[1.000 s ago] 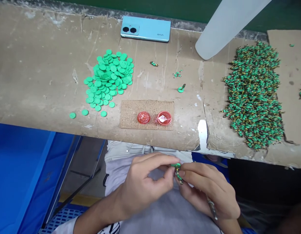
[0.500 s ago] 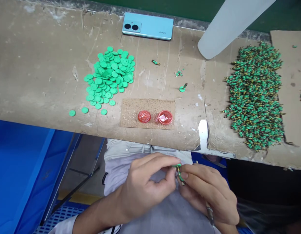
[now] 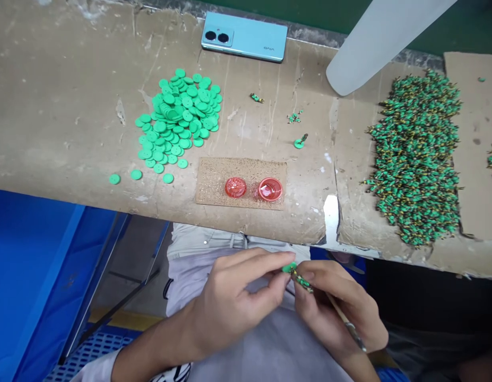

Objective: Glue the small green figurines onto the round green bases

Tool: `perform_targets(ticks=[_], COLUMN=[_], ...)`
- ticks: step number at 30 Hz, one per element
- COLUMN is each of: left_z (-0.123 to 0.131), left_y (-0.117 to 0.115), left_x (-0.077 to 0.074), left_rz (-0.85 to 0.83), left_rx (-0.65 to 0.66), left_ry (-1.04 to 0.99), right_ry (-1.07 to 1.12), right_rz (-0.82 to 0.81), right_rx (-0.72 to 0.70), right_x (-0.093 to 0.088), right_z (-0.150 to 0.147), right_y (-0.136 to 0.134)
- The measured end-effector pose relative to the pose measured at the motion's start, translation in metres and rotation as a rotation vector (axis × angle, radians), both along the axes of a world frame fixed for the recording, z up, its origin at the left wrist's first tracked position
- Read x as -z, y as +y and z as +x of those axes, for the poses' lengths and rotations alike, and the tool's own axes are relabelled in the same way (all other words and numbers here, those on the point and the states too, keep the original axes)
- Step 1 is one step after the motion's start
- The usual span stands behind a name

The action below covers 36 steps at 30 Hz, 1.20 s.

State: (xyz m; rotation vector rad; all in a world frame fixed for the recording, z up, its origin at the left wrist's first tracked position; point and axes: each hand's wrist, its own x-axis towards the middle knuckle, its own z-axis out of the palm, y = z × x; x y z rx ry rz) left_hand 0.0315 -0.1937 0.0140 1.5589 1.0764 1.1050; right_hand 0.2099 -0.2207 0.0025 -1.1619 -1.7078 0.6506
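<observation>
Head view: pinching 1 green disc [image 3: 288, 267] in left hand [image 3: 234, 300] and, touching the disc, 1 small figure [image 3: 303, 283] in right hand [image 3: 351, 297], fingertips closed, below table [image 3: 50, 116] edge. Slanting figure further rightward than 0.5 s ago, baring more thin tool [image 3: 346, 322]; probably adjusting the join.

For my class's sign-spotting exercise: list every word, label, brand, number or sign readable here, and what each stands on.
"vivo": on the glossy light-blue rectangular smartphone.
Black-and-white marking on the pale fabric clothing: too cut off to tell whether it is lettering.
Nothing else readable.
</observation>
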Motion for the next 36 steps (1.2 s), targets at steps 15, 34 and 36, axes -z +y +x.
perform_targets(ticks=[15,34,36], left_z=[-0.003,-0.003,-0.003], left_y=[0.0,0.004,0.004], left_x=[0.001,0.003,0.003], left_rz=[-0.131,-0.098,-0.087], left_rx=[0.071,0.117,0.108], left_ry=[-0.089,-0.102,-0.112], right_ry=[0.19,0.081,0.091], right_rz=[-0.222,-0.361,-0.396], right_rx=[0.017,0.021,0.042], right_x=[-0.011,-0.021,-0.022], right_z=[0.001,0.009,0.009], right_y=[0.001,0.0,0.0])
